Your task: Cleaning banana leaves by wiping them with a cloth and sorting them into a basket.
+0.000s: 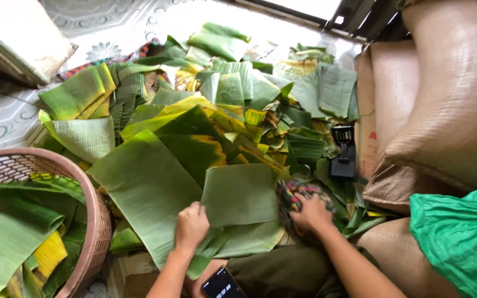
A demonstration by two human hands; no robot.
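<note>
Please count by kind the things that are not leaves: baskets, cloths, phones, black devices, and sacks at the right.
Basket: 1
Patterned cloth under the right hand: 1
Phone: 1
Black device: 1
Brown sacks: 3 at least
Green sack: 1
Total: 8

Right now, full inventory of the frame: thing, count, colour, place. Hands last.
Banana leaves: many, too many to count, green with some yellow patches, spread over the floor in the middle.
Basket: one, pinkish-brown, woven, lower left, with more leaves inside.
Cloth: one, multicoloured, bunched at the right edge of the nearest leaf.
Sacks: several, tan, stacked at the right.
Bag: one, bright green, lower right.
Phone: one, black, bottom centre on the lap.
Black device: one, right of the leaves beside the sacks; kind unclear.
Floor tiles: white, patterned, upper left.
Left hand: fingers pressing the nearest leaf flat.
Right hand: closed on the cloth.
</note>
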